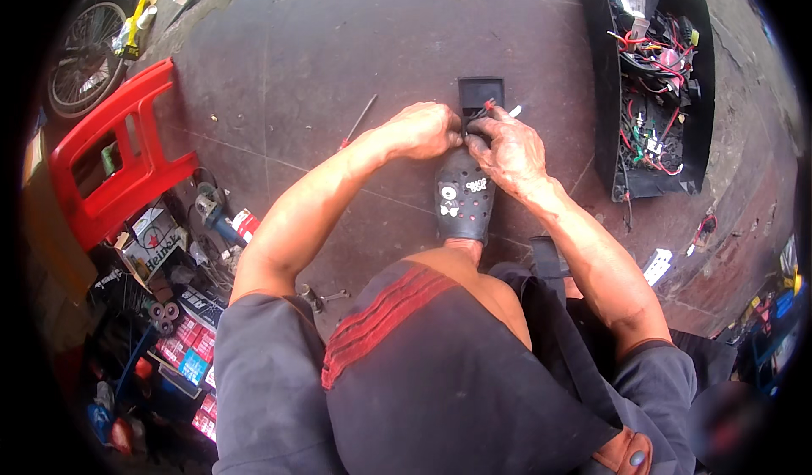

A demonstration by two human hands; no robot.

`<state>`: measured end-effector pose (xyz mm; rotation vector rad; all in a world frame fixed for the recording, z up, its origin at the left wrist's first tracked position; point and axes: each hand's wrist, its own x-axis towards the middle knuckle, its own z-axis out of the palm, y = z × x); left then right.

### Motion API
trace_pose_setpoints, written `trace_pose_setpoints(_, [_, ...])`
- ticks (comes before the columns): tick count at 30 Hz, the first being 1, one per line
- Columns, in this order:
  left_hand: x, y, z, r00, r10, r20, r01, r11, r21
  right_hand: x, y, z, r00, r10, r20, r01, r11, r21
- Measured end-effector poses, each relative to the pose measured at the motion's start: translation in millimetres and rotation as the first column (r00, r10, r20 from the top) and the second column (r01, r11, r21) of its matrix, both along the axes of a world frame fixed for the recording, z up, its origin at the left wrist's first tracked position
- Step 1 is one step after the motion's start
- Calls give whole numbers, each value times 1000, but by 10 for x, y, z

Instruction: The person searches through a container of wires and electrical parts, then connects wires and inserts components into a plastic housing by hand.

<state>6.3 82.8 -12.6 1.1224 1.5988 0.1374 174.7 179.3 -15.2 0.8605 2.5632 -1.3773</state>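
A small black rectangular box (481,91) lies on the floor just beyond the toe of my black perforated clog (461,196). My left hand (430,130) is closed in a pinch at the box's near left edge; what its fingertips hold is hidden. My right hand (510,149) bends over the near right of the box, thumb and fingers drawn together on a thin wire with a red end (490,104). Beside those fingers a small white piece (515,111) shows. Both hands almost meet above the clog's toe.
A long black bin (605,94) full of tangled wires stands at the right. A screwdriver (359,120) lies left of my hands. Farther left are a red plastic chair (110,149), an angle grinder (218,219) and boxes; a bicycle wheel (85,60) is at the far left.
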Motion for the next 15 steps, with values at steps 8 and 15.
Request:
trace_pose_setpoints(8, [106, -173, -98, 996, 84, -26, -82, 992, 97, -4, 18, -19, 1000, 13, -7, -13, 1000, 10])
trace_pose_setpoints(15, [399, -451, -257, 919, 197, -341, 64, 779, 623, -2, -21, -9, 1000, 7, -3, -7, 999, 45])
